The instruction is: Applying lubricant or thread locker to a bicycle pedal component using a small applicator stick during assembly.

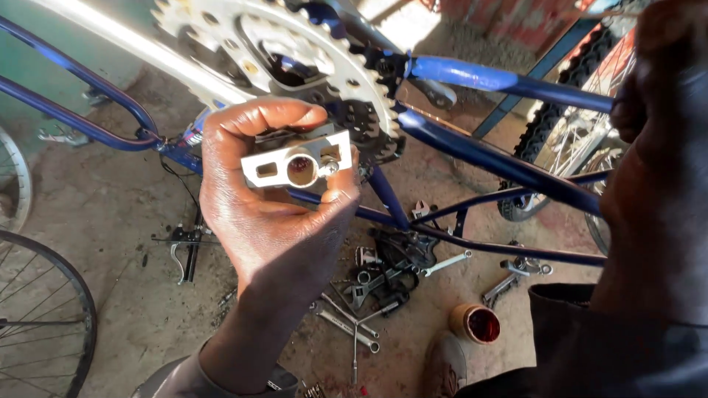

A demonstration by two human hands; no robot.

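Left hand point(273, 214) gripping silver metal bike pedal point(299, 163), frame ctr. Right hand point(649, 81) at 2 o'clock, blurred; grip can't tell. Dusty concrete floor point(125, 221) w/ scattered steel wrenches point(354, 324) at 6 o'clock, under blue steel bicycle frame point(501, 162).

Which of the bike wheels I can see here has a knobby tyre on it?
The wheel at upper right, behind the blue frame, has a thick knobby tyre. The two wheels at the left edge, lower and upper, have thin, smooth rims.

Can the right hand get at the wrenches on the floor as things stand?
Probably not right away: the right hand grips the blue bike frame up high, and frame tubes cross above the wrenches.
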